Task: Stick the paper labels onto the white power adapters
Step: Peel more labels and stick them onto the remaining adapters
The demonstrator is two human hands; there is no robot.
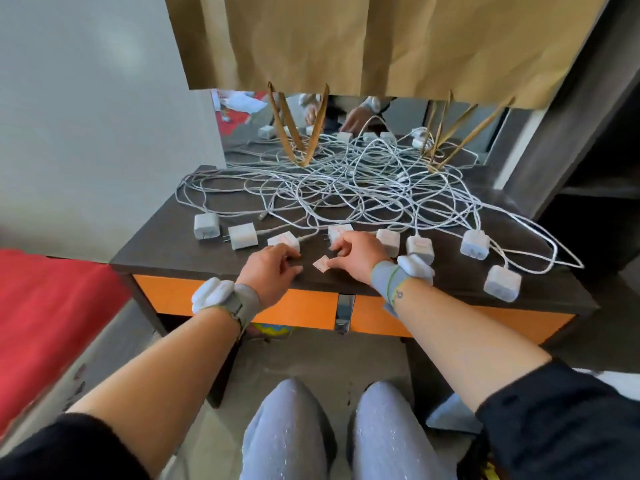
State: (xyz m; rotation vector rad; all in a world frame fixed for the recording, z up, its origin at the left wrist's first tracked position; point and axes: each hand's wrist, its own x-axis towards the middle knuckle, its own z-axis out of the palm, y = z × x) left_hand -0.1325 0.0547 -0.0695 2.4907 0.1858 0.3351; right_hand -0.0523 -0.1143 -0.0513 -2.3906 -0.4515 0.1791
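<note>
Several white power adapters lie in a row on the dark desk (166,251), each on a white cable. Some carry a pale label on top, such as the adapter (283,240) just beyond my left hand and the adapter (420,246) to the right. My right hand (356,255) pinches a small pinkish paper label (321,264) by its edge, low over the desk. Its fingers also reach the adapter (340,232) in the middle. My left hand (273,268) rests on the desk with curled fingers, next to the label; what it holds is hidden.
A tangle of white cables (346,188) covers the back of the desk, up to a mirror (346,123) under hanging brown paper (381,39). An orange drawer front (301,308) runs under the desk's near edge. A red bed cover (52,306) lies at the left.
</note>
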